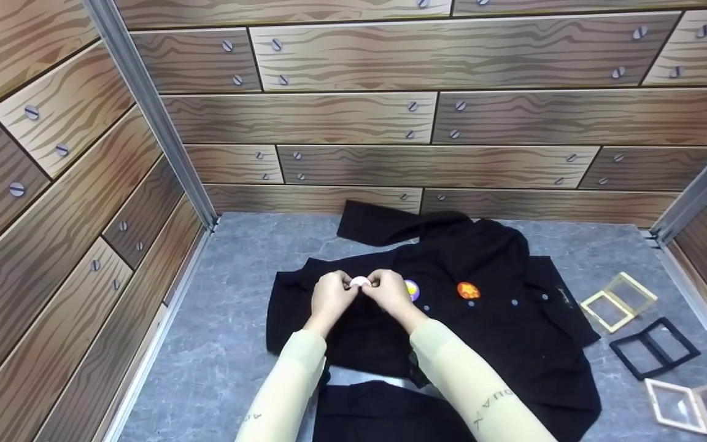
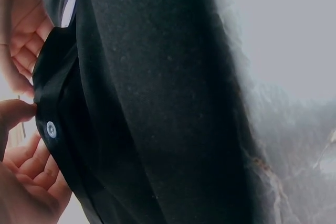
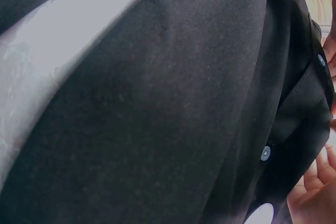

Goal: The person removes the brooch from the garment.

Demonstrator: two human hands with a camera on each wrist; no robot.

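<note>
The background is formed by a wood-patterned wall (image 1: 353, 116). In front of it a grey tabletop (image 1: 218, 344) is seen, and its middle is occupied by a black shirt (image 1: 513, 344), spread with one sleeve stretched toward the wall. Below it, at the lower edge of the head view, a black cloth (image 1: 366, 417) is partly visible. Both forearms are covered by pale sleeves (image 1: 292, 368); they are extended forward over the shirt and are inclined toward each other, so that the hands are brought almost together.

On the right side of the tabletop, a yellow frame (image 1: 620, 303), a black frame (image 1: 654, 350) and a light wooden frame (image 1: 700, 408) are laid open, near one another.

The left hand (image 1: 332, 298) and the right hand (image 1: 390, 293) are bent inward, with thumbs and fingertips facing. Between them a pale round piece (image 1: 360, 281) is pinched from both sides, above the shirt; in the wrist views the shirt's edge is also held by the fingers. Just beside the right hand a purple-and-yellow badge (image 1: 413, 290) is partly covered, and farther right an orange badge (image 1: 468, 290) is placed. Small buttons (image 1: 514, 302) are lined along the shirt.
</note>
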